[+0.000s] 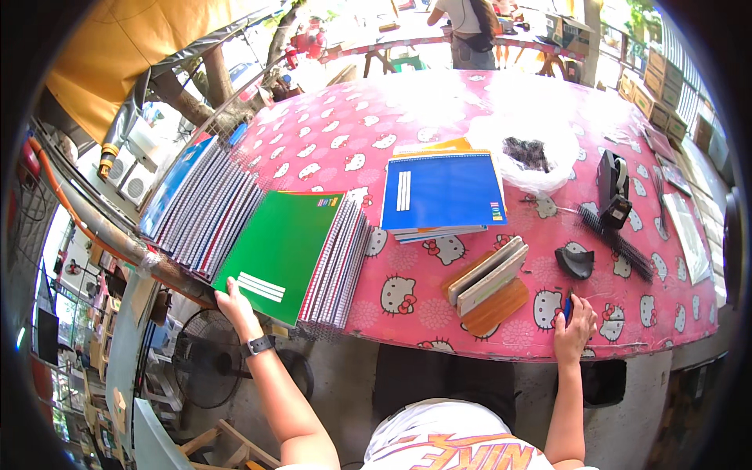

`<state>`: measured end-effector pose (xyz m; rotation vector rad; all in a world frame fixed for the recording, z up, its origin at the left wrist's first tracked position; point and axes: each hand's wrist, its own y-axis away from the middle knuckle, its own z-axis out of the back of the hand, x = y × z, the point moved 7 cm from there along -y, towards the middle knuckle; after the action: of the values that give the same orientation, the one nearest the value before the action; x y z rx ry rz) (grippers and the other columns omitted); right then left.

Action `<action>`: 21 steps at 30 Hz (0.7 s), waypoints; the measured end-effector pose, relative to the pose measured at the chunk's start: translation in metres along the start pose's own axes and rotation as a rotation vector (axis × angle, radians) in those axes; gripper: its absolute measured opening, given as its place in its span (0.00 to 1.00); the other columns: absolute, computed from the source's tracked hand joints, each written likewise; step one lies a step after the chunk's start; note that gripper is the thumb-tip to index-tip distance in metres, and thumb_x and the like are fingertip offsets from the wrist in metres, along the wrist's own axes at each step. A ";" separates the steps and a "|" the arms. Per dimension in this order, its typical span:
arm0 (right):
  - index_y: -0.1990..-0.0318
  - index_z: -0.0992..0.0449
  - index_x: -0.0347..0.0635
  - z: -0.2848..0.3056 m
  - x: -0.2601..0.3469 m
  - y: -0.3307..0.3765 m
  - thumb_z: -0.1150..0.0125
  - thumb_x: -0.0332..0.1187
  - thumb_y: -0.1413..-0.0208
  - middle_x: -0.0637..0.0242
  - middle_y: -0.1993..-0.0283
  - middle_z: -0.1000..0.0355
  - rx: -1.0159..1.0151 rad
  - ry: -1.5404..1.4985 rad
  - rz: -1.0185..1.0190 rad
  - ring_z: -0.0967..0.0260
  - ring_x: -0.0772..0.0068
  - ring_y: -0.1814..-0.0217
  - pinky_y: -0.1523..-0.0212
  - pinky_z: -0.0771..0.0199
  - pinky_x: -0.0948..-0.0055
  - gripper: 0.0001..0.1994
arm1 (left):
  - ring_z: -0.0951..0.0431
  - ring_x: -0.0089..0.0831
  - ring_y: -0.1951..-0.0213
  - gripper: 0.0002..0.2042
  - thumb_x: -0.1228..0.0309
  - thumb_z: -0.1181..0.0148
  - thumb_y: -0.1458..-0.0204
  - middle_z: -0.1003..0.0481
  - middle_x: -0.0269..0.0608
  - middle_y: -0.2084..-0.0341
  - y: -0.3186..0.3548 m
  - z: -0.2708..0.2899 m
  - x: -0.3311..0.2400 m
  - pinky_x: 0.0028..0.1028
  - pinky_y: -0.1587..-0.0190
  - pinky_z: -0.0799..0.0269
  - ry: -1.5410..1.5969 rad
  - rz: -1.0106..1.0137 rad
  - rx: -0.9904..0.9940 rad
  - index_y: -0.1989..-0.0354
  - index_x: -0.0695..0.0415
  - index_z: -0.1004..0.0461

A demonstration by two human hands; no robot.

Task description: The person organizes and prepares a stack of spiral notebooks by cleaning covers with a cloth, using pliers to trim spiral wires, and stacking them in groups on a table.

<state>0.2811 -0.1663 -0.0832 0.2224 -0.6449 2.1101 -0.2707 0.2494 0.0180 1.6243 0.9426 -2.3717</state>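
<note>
A green spiral notebook (286,251) lies on top of a stack at the left of the table. My left hand (237,307), with a dark watch on the wrist, grips its near left corner. My right hand (576,327) rests at the table's near edge, its fingers curled on a small blue object (568,306) that they mostly hide. Left of that hand stands a wooden block holder (489,294) with upright slabs. Just beyond the hand sits a black curved piece (575,263). Blue spiral notebooks (442,192) form a smaller pile at the middle.
The pink patterned tablecloth (395,321) covers the table. A long row of spiral-bound notebooks (200,207) fills its left side. To the right are a black tape dispenser (613,188), a strip of black coils (619,244) and a plastic bag (540,168) with dark bits. A person (470,31) stands beyond.
</note>
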 end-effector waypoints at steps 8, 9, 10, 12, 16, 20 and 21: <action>0.47 0.34 0.43 0.001 -0.001 -0.002 0.42 0.33 0.55 0.60 0.45 0.40 -0.021 -0.015 -0.018 0.46 0.57 0.42 0.41 0.51 0.53 0.24 | 0.51 0.42 0.36 0.38 0.69 0.34 0.58 0.46 0.61 0.41 0.080 -0.026 -0.132 0.42 0.35 0.57 -0.685 -0.736 -0.121 0.39 0.65 0.47; 0.47 0.34 0.43 0.000 0.001 -0.003 0.42 0.33 0.55 0.60 0.45 0.40 -0.023 -0.018 -0.009 0.46 0.57 0.42 0.41 0.51 0.53 0.24 | 0.50 0.42 0.36 0.38 0.66 0.36 0.56 0.46 0.56 0.39 0.093 -0.047 -0.135 0.43 0.35 0.56 -0.619 -0.726 0.194 0.38 0.63 0.49; 0.47 0.34 0.43 0.000 0.001 -0.003 0.42 0.33 0.55 0.60 0.45 0.40 -0.019 -0.008 0.005 0.46 0.57 0.42 0.41 0.50 0.53 0.24 | 0.49 0.42 0.36 0.39 0.63 0.37 0.55 0.46 0.52 0.38 0.114 -0.072 -0.134 0.44 0.36 0.55 -0.539 -0.691 0.514 0.36 0.61 0.51; 0.47 0.34 0.43 0.001 -0.005 -0.005 0.42 0.33 0.55 0.60 0.45 0.40 -0.014 0.021 0.005 0.46 0.57 0.42 0.41 0.50 0.54 0.24 | 0.50 0.42 0.35 0.35 0.59 0.44 0.50 0.47 0.46 0.37 0.163 -0.111 -0.142 0.43 0.36 0.54 -0.753 -0.551 0.809 0.36 0.60 0.51; 0.47 0.34 0.42 -0.001 -0.003 -0.003 0.42 0.33 0.55 0.60 0.45 0.39 -0.020 0.002 0.009 0.46 0.57 0.42 0.41 0.50 0.54 0.24 | 0.46 0.42 0.37 0.29 0.63 0.49 0.47 0.45 0.49 0.38 0.153 -0.128 -0.132 0.42 0.37 0.51 -0.839 -0.675 0.652 0.38 0.62 0.47; 0.48 0.34 0.42 0.002 0.003 -0.001 0.42 0.33 0.55 0.60 0.46 0.39 -0.026 -0.004 0.003 0.45 0.57 0.42 0.41 0.50 0.54 0.24 | 0.31 0.42 0.47 0.18 0.78 0.49 0.51 0.30 0.48 0.50 0.149 -0.118 -0.141 0.32 0.45 0.36 -0.690 -0.839 0.439 0.48 0.63 0.32; 0.48 0.34 0.42 0.003 0.003 -0.002 0.42 0.33 0.55 0.60 0.46 0.39 -0.022 -0.008 -0.001 0.45 0.57 0.42 0.41 0.50 0.55 0.24 | 0.29 0.41 0.50 0.16 0.78 0.47 0.52 0.28 0.47 0.53 0.147 -0.114 -0.141 0.32 0.48 0.34 -0.619 -0.760 0.429 0.52 0.63 0.29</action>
<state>0.2807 -0.1644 -0.0785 0.2188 -0.6727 2.1009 -0.0573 0.1601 0.0525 0.4885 1.0726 -3.4544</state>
